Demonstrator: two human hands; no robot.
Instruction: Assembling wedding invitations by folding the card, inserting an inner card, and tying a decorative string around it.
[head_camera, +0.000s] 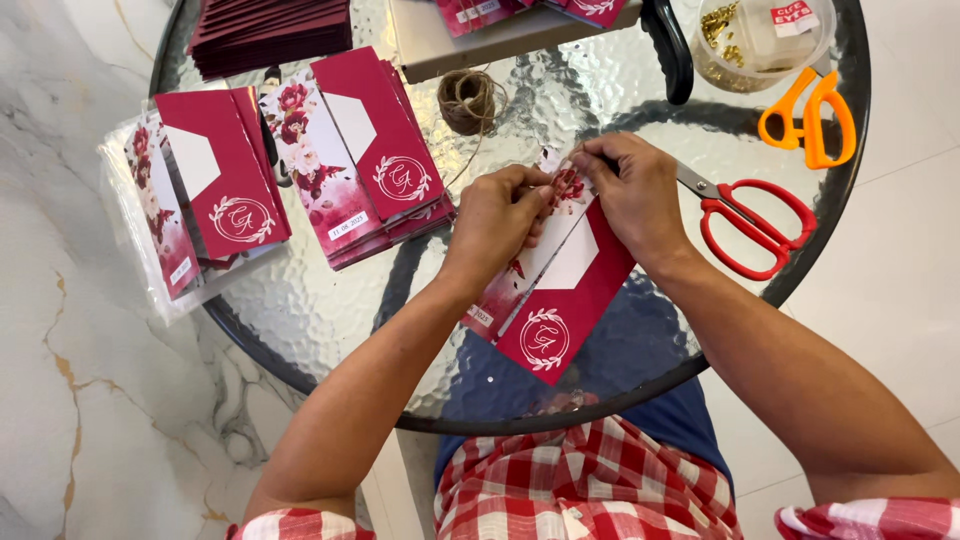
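Head view: at the centre of the frame both hands meet over a crimson card (560, 300) with a white flap and a round wreath emblem, lying slanted on the round glass table (330, 310). The left hand (495, 220) pinches the card's upper end where a floral insert (570, 185) shows, its grip clenched on that edge. The right hand (635, 195) closes its grip on the same top edge from the other side, fingers curled over the paper. The card's lower end points toward the bottom centre of the frame, above a red-checked garment.

Left of the hands lie two stacks of like cards (370, 150), and further left another pile (205, 190) on a clear plastic sleeve. A spool of twine (466, 100) sits just above the hands. Red scissors (750, 220) lie just right of the right hand; orange scissors (810, 115) lie at upper right, near a clear tub (760, 40) of small gold bits.
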